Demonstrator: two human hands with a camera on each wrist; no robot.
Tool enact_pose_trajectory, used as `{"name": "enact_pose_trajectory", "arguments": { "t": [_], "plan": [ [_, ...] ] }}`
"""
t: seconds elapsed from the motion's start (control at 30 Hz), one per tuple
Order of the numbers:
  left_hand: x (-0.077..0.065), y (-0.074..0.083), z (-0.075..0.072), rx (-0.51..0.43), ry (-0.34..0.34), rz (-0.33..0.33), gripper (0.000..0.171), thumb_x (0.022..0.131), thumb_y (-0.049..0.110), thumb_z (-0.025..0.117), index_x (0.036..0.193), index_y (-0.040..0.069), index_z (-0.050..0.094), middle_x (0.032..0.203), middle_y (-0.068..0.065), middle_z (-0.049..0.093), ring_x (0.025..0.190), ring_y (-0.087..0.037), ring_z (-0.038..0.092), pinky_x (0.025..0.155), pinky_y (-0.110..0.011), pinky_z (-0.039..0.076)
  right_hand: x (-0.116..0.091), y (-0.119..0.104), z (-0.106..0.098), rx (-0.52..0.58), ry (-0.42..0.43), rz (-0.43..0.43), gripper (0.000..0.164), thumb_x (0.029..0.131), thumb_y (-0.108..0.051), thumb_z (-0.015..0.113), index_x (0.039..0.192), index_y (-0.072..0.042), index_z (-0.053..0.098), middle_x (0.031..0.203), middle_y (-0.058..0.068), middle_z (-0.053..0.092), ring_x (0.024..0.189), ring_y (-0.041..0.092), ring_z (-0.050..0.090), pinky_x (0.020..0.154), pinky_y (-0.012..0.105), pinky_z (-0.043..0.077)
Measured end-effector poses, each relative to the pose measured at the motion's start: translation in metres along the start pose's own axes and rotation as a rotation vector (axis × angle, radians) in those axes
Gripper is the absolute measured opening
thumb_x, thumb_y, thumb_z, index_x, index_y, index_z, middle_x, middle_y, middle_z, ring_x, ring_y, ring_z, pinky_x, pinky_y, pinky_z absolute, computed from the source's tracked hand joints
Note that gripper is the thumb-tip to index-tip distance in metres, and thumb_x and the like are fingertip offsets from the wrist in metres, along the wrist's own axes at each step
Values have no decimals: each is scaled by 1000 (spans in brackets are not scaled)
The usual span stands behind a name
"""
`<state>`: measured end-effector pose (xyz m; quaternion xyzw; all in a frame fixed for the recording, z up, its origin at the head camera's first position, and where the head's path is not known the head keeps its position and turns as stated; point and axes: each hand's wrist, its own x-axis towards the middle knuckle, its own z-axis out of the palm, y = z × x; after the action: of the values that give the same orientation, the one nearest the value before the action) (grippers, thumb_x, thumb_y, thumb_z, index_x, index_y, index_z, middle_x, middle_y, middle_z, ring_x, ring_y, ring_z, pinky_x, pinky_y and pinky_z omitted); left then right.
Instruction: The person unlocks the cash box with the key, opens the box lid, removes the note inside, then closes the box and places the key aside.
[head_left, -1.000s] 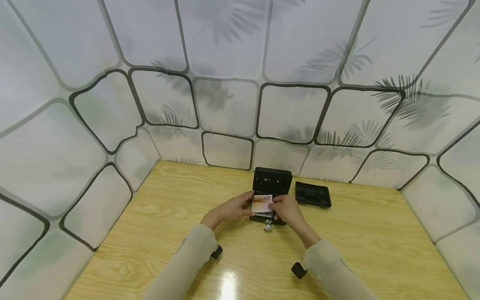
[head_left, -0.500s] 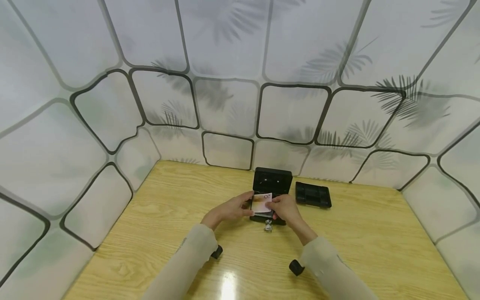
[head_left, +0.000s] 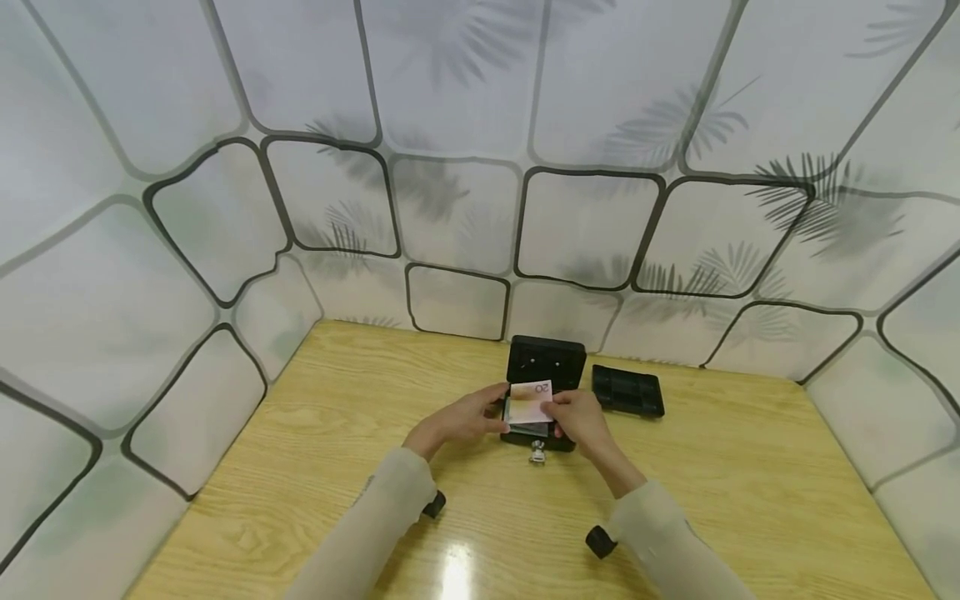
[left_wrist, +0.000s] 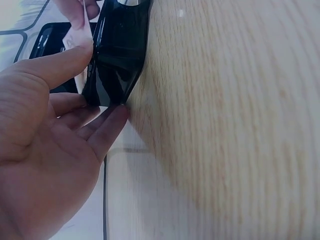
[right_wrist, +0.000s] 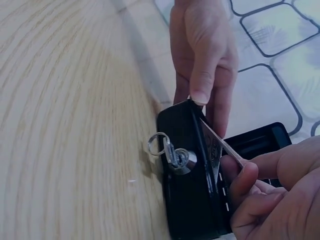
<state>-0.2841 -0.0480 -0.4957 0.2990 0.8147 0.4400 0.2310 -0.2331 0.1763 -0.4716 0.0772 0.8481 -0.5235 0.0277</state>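
A small black cash box (head_left: 555, 441) stands on the table with its lid (head_left: 546, 362) raised. My left hand (head_left: 467, 415) holds the box's left end, thumb at the top rim and fingers along the outer wall. Between thumb and fingers my right hand (head_left: 579, 418) pinches a pinkish banknote (head_left: 528, 402) marked 20, tilted over the open box. Under it, more paper (head_left: 534, 429) shows inside. A key on a ring (right_wrist: 169, 150) sits in the lock (right_wrist: 184, 162) on the box's front.
To the right of the box lies a black compartment tray (head_left: 627, 391) on the wooden table (head_left: 360, 375). Patterned walls (head_left: 457, 300) enclose the table at the back and sides. A dark wrist device (head_left: 600, 542) hangs by the right sleeve.
The banknote in my right hand shifts slightly left, then back right and up, showing more of the paper below. My left hand stays at the box's end.
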Motion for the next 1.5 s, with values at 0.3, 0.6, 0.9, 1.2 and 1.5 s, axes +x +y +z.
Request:
{"name": "enact_pose_trajectory", "arguments": {
  "t": [0.3,0.6,0.9,1.2,1.5],
  "plan": [
    [-1,-1,1,5,4,2,77,103,16,66,164,0,19,168,-19,24,146,-37,40,121,-46,31,-5,-6,-15,98,-11,28,18,101,-12,68,105,4,75,57,3,57,49,13,49,42,21,28],
    [-2,2,0,43,1,7,77,103,16,65,163,-2,19,168,-19,21,148,-36,36,123,-45,27,-15,-17,-40,175,-40,37,27,101,-16,69,116,6,73,79,7,65,58,13,56,49,24,34],
    [-2,0,0,32,-2,-5,78,103,17,66,163,-1,20,169,-16,20,151,-36,31,123,-46,25,-24,-18,-69,118,-39,37,27,103,-20,67,113,4,71,72,1,60,59,12,53,49,23,33],
    [-2,0,-1,35,3,-6,77,103,16,66,163,-1,21,169,-16,20,152,-35,29,123,-46,25,-35,-12,-107,41,-40,20,34,104,-27,65,115,5,69,69,0,59,57,10,46,51,25,34],
    [-2,0,0,32,-2,-17,76,104,17,66,164,2,21,170,-13,20,152,-34,28,123,-46,26,-51,0,-137,-28,-28,8,34,105,-28,65,108,5,69,72,1,59,59,11,47,51,24,36]
  ]
}}
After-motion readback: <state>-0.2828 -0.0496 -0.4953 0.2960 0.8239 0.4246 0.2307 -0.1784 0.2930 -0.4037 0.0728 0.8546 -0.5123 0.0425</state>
